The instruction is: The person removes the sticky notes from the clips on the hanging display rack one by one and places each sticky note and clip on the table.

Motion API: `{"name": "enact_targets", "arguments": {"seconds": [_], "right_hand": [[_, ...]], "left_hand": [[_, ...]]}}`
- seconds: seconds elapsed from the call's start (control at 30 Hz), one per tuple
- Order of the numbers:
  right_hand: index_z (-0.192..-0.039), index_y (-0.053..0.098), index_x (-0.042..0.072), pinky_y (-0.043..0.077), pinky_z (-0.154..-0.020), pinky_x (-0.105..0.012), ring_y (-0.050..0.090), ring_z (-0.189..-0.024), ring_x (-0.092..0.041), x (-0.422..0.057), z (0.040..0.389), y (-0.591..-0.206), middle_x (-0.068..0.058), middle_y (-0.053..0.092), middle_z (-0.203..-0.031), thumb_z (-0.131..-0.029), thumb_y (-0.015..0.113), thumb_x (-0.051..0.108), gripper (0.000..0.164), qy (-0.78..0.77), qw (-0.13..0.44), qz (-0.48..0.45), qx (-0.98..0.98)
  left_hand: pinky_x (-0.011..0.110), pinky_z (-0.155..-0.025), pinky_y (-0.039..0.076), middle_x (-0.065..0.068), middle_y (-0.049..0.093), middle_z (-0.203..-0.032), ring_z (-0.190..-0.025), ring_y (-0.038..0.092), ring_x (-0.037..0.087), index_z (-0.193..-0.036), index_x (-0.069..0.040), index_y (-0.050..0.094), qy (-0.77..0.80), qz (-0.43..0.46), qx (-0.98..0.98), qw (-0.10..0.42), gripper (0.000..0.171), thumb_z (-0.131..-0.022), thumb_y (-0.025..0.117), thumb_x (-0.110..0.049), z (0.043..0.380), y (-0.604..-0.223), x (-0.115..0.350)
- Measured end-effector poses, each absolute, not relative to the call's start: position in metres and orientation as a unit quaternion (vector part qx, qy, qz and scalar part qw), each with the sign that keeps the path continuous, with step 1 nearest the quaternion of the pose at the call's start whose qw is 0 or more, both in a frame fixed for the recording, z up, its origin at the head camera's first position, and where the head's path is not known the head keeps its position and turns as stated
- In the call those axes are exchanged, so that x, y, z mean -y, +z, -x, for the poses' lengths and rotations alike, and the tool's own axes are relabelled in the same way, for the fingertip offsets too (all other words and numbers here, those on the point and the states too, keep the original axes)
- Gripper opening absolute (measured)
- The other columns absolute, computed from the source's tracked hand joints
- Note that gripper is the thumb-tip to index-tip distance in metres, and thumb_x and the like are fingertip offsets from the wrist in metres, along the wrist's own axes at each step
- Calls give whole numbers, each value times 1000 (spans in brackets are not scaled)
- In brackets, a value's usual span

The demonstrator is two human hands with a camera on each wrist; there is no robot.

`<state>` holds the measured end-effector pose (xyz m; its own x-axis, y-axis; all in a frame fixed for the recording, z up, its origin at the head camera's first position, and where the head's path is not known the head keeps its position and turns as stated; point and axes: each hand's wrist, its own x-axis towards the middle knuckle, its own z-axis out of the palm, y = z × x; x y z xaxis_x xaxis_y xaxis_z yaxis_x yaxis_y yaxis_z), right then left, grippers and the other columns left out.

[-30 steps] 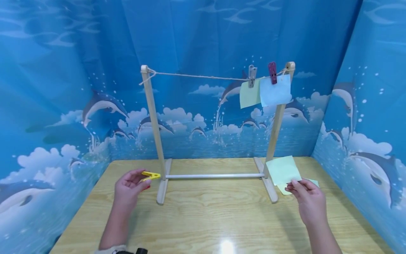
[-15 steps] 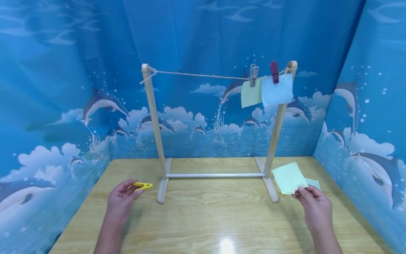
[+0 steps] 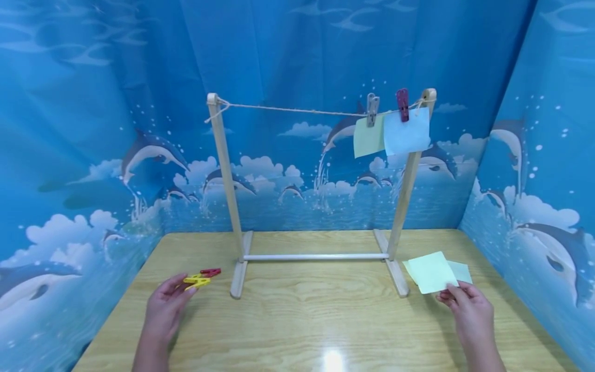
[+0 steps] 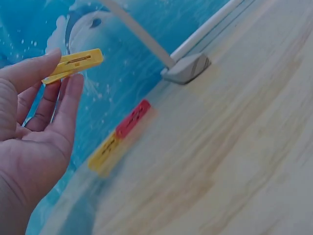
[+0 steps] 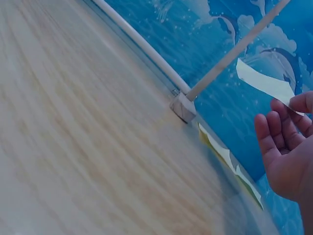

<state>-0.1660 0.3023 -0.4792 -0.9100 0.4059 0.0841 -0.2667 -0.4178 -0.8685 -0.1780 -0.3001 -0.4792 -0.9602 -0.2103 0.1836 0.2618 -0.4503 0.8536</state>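
Note:
My left hand [image 3: 163, 306] pinches a yellow clothespin [image 4: 80, 59] between thumb and fingers, above the left side of the table. Below it on the tabletop lie a red clothespin [image 4: 133, 119] and a second yellow clothespin [image 4: 103, 152], end to end. At the right, my right hand [image 3: 473, 310] holds a pale green paper square [image 3: 432, 273] by its near corner, thumb on top. Under and beside that square, more pale paper pieces [image 5: 215, 147] rest on the table, partly covered in the head view.
A wooden rack stands mid-table, its string [image 3: 297, 109] tied between a left post [image 3: 225, 170] and a right post [image 3: 403, 199]. A grey clothespin [image 3: 372, 109] holds a green sheet [image 3: 369, 138]; a maroon clothespin [image 3: 402, 105] holds a light blue sheet [image 3: 406, 135]. A white bar [image 3: 316, 257] joins the feet.
Both hands have drawn back toward the near side and lower, the left with its yellow clothespin, the right with the green paper. The clothespins on the table have come into sight.

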Motion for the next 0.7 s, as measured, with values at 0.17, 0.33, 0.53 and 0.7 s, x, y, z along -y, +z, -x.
{"name": "enact_targets", "arguments": {"seconds": [0.17, 0.33, 0.53, 0.7], "right_hand": [[-83, 67, 7, 59, -67, -25, 66, -67, -14, -310, 169, -488, -4, 67, -74, -95, 62, 4, 13, 806, 170, 136, 550], [-81, 68, 12, 58, -70, -24, 66, -70, -11, -317, 171, -494, 1, 67, -75, -94, 63, 3, 16, 769, 139, 203, 590], [-104, 57, 2, 59, -73, -27, 66, -73, -11, -322, 172, -496, 2, 65, -77, -95, 60, 1, 9, 718, 92, 265, 637], [-117, 50, -10, 60, -71, -29, 66, -70, -12, -324, 171, -498, -2, 65, -76, -93, 58, -1, 27, 687, 70, 275, 669]], "left_hand": [[25, -84, 55, 2, 71, -102, -96, 67, 10, -104, -9, 73, -841, 0, 525, 131, 43, -80, 61, 24, 177, -488, 312], [24, -83, 55, -3, 70, -105, -96, 68, 10, -108, -9, 72, -818, -24, 564, 113, 43, -80, 63, 22, 176, -493, 323], [20, -79, 55, -8, 72, -97, -91, 68, 5, -107, -14, 73, -773, -78, 620, 107, 43, -79, 67, 18, 177, -495, 332], [19, -75, 56, -7, 73, -87, -84, 69, 4, -104, -10, 73, -739, -102, 656, 115, 38, -76, 71, 17, 179, -499, 335]]}}
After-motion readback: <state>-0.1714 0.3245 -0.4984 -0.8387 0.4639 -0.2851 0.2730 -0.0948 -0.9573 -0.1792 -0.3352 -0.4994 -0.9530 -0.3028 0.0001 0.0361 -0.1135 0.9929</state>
